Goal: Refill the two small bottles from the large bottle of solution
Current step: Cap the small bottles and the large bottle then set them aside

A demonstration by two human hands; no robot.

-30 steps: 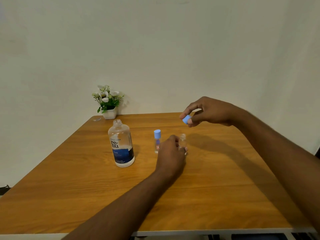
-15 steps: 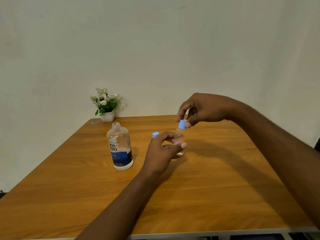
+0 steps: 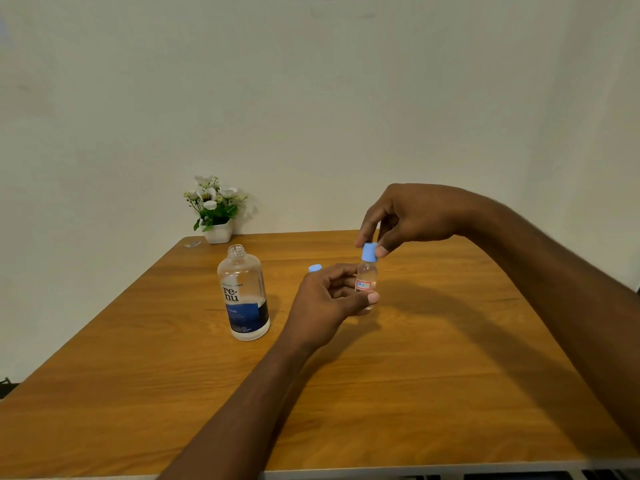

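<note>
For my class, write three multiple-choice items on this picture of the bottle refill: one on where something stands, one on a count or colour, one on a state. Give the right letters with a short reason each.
1. Where is the flower pot?
A. far left corner of the table
B. near right corner
C. in a hand

2. How many blue caps show?
A. one
B. two
C. four

3. The large bottle is:
A. lying down
B. capped
C. upright with an open neck

Key:
1 A, it stands at the far left corner by the wall.
2 B, one cap in the right hand grip on the small bottle held by the left hand, and another cap behind that hand.
3 C, its bare threaded neck shows.
</note>
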